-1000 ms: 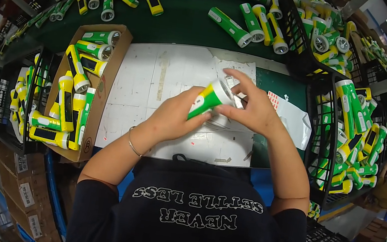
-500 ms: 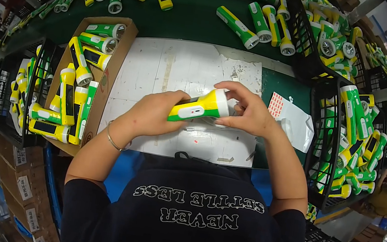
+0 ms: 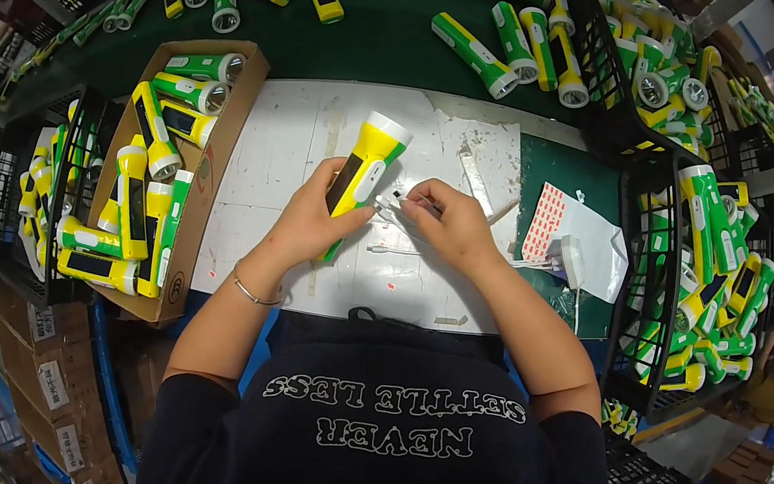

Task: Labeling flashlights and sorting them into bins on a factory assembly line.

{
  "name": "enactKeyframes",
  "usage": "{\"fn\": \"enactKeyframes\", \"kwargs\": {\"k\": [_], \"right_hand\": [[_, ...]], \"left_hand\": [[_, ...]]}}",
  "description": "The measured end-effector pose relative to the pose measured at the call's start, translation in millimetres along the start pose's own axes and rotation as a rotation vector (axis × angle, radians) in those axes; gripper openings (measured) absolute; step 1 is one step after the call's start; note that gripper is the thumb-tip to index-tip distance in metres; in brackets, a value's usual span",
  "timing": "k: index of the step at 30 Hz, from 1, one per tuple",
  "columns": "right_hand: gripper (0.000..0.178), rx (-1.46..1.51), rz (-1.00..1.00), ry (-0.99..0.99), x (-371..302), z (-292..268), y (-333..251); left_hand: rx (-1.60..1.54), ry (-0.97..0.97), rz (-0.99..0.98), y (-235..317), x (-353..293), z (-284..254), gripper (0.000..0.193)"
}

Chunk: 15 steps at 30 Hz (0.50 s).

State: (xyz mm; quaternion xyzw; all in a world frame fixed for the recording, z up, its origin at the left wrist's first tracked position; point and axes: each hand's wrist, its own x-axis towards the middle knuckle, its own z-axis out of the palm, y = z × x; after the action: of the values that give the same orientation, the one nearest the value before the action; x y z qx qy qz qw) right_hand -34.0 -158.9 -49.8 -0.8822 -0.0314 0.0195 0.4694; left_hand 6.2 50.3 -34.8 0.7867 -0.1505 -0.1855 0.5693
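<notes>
My left hand [image 3: 307, 219] is closed around a yellow and green flashlight [image 3: 369, 160], which stands tilted with its white head up and away from me. A dark panel runs along one side of it, and a white switch plate faces right. Close beside its body, my right hand [image 3: 458, 231] pinches the end of a cable with a small dark plug tip [image 3: 398, 194]. More white cable [image 3: 396, 251] lies on the work surface below that hand. A white adapter [image 3: 571, 261] rests at the right on a whitish plastic bag [image 3: 600, 240].
A cardboard box [image 3: 236, 122] of flashlights stands at left. Black crates hold more at far left [image 3: 77, 183], right [image 3: 661, 336] and upper right [image 3: 590, 46]. Several flashlights lie along the back of the green table [image 3: 379, 33]. A red-marked sheet [image 3: 546, 222] lies near the bag.
The flashlight has swung from nearly level to upright, its head now pointing away. My right hand has let go of the head and now pinches a cable end. Cables show more plainly.
</notes>
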Motion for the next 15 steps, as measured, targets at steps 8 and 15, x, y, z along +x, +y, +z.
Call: {"fn": "enactKeyframes", "kwargs": {"k": [8, 15], "right_hand": [[0.016, 0.551, 0.202, -0.063, -1.8, -31.0, -3.0], [0.015, 0.596, 0.26, -0.059, -3.0, -34.5, -11.4]], "left_hand": [[-0.01, -0.091, 0.016, 18.8, 6.6, 26.5, 0.058], [0.573, 0.191, 0.334, 25.2, 1.0, 35.3, 0.06]]}}
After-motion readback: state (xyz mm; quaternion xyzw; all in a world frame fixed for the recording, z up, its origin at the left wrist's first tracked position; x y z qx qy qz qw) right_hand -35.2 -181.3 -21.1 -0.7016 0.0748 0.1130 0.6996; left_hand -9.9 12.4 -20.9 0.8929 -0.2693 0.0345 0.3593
